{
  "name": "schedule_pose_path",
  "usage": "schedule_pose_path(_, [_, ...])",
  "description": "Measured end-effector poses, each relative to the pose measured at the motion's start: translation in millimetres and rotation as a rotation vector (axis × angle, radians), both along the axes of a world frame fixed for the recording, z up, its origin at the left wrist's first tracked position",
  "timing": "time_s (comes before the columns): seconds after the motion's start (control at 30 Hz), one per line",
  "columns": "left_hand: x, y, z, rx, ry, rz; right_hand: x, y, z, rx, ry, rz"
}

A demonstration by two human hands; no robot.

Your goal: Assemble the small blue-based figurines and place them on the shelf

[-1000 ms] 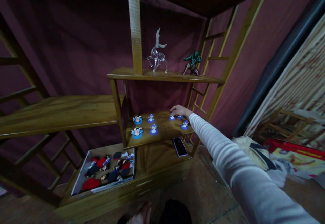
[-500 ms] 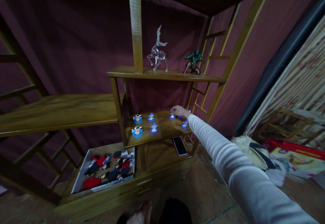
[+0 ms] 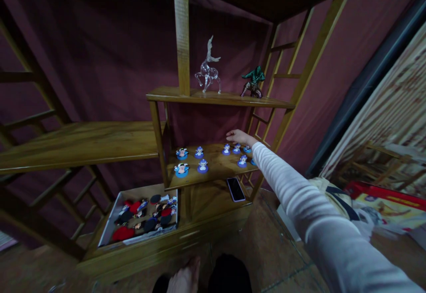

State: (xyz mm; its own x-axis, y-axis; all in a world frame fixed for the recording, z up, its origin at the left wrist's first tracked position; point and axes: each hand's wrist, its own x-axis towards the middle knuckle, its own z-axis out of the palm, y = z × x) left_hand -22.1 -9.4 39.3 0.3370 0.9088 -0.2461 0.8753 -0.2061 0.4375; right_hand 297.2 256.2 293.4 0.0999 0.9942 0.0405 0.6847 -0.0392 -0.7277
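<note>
My right hand (image 3: 240, 137) hovers just above the right-hand row of figurines, its fingers stretched out and nothing in them. Below it on the wooden shelf stand a purple-based figurine (image 3: 226, 149), a second purple-based figurine (image 3: 236, 149) and a blue-based figurine (image 3: 246, 147). Another purple-based figurine (image 3: 242, 161) stands in front; my sleeve partly covers a blue base (image 3: 253, 162) beside it. On the shelf's left side are two pink-and-blue figurines (image 3: 181, 169) and two purple ones (image 3: 203, 166). My left hand (image 3: 185, 279) appears low at the bottom edge, between my dark knees, fingers unclear.
A clear deer statuette (image 3: 209, 72) and a green-cloaked figure (image 3: 254, 81) stand on the upper shelf (image 3: 219, 99). A phone (image 3: 236, 189) lies on the lower board. To its left, a white box (image 3: 108, 226) holds several red and black figures. Bags (image 3: 333, 195) lie right.
My right hand has let go of the purple-based figurine and lifted off it. The figurine stays standing on the shelf. The view has shifted slightly.
</note>
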Motion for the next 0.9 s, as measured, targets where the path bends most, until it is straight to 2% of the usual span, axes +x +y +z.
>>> schedule_pose_path(0.13, [-1,-6,13.9,-0.005,0.026,-0.007,-2,-30,16.8,0.093,0.154,0.039])
schedule_pose_path(0.23, [-4,-11,19.9,0.018,0.031,-0.020,-8,-71,11.4,0.181,0.261,0.066])
schedule_pose_path(0.3, [-6,-14,21.8,0.042,0.017,-0.021,-15,-105,-6.0,0.213,0.351,0.119])
schedule_pose_path(0.4, [-6,-17,22.6,0.040,0.019,-0.028,-29,-150,-46.9,0.203,0.456,0.189])
schedule_pose_path(0.47, [-5,-20,21.9,0.036,0.035,-0.037,-39,-165,-72.6,0.172,0.458,0.155])
schedule_pose_path(0.53, [-4,-23,20.4,0.060,0.044,-0.043,-49,-165,-88.0,0.179,0.397,0.071])
schedule_pose_path(0.6, [-4,-26,19.2,0.087,0.046,-0.054,-58,-150,-90.5,0.232,0.316,-0.035])
schedule_pose_path(0.8, [-7,-25,24.2,0.048,0.132,-0.087,-77,-79,-66.9,0.275,-0.011,-0.272])
schedule_pose_path(0.9, [-8,-24,26.2,0.072,0.147,-0.036,-81,-54,-66.2,0.231,-0.056,-0.425])
